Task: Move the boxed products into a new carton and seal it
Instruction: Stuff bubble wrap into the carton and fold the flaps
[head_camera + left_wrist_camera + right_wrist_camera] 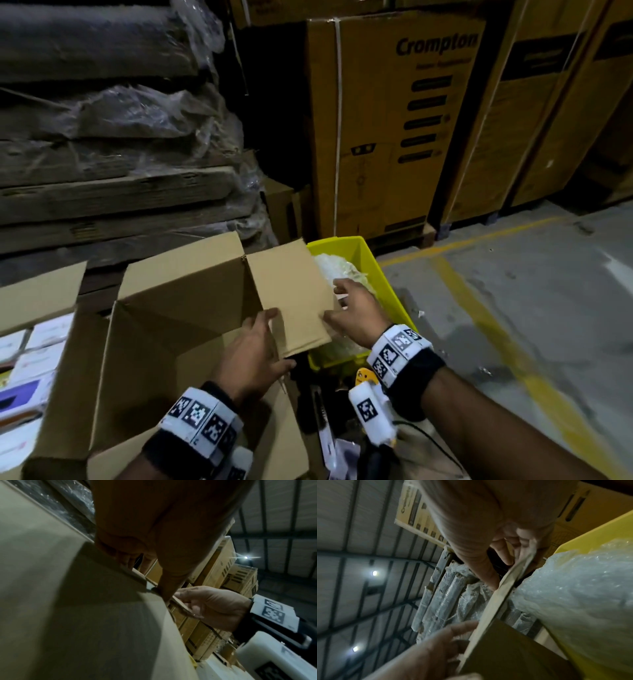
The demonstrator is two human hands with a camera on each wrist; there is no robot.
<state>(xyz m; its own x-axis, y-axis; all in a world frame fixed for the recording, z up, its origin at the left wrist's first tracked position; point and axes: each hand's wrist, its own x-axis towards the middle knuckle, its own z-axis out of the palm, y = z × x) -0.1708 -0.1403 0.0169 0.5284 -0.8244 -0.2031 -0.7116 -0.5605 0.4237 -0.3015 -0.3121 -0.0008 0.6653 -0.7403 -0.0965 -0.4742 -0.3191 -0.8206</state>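
Note:
An empty brown carton (164,346) stands open in front of me with its flaps raised. Both hands hold its right flap (294,294). My left hand (274,339) grips the flap's near edge, thumb on top and fingers beneath. My right hand (337,301) pinches the outer edge, thumb on the upper face. In the right wrist view the flap (496,601) runs edge-on between the right hand (505,550) and the left hand (447,639). In the left wrist view the right hand (205,605) shows past the carton wall (68,601). White and purple boxed products (30,359) lie in another carton at far left.
A yellow bin (370,260) filled with bubble wrap (339,270) sits just right of the carton, partly under the flap. Tall printed cartons (394,120) and plastic-wrapped stacks (113,137) stand behind. Dark tools and a small yellow item (363,376) lie on the floor near my right wrist.

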